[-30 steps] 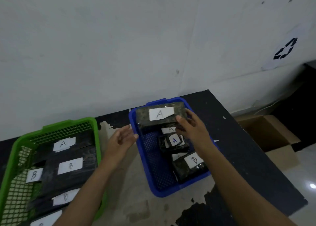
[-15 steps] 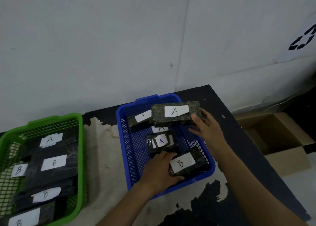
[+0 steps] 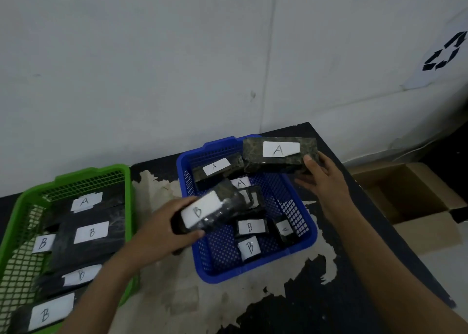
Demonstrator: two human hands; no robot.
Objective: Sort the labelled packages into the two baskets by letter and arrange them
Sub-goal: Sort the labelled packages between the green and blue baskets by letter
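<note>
Over the near-left part of the blue plastic mesh basket (image 3: 255,269), the left hand (image 3: 162,230) is clamped round the left end of a dark film-wrapped package with a white label marked B (image 3: 210,213) — fingers over the far edge, thumb along the near edge. It holds the package tilted, above the ones lying below.

At the basket's far right corner the right hand (image 3: 326,184) grips the right end of a large dark block-shaped package with a white label marked A (image 3: 278,154), thumb on the front face and fingers underneath. The block sits roughly level above the rim.

Inside the blue basket a smaller dark package labelled A (image 3: 217,168) lies against the far wall, with another A label (image 3: 240,182) just below it, partly hidden. Two dark packages labelled B (image 3: 249,227) lie one behind the other toward the near wall. By the right wall is a small dark package (image 3: 285,230) whose label I cannot read.

To the left stands a green plastic mesh basket (image 3: 88,175) holding dark packages — one marked A (image 3: 86,202) at the far end, four marked B nearer. Both baskets rest on a black table with pale worn patches (image 3: 177,295). An open cardboard box (image 3: 405,194) sits to the right.
</note>
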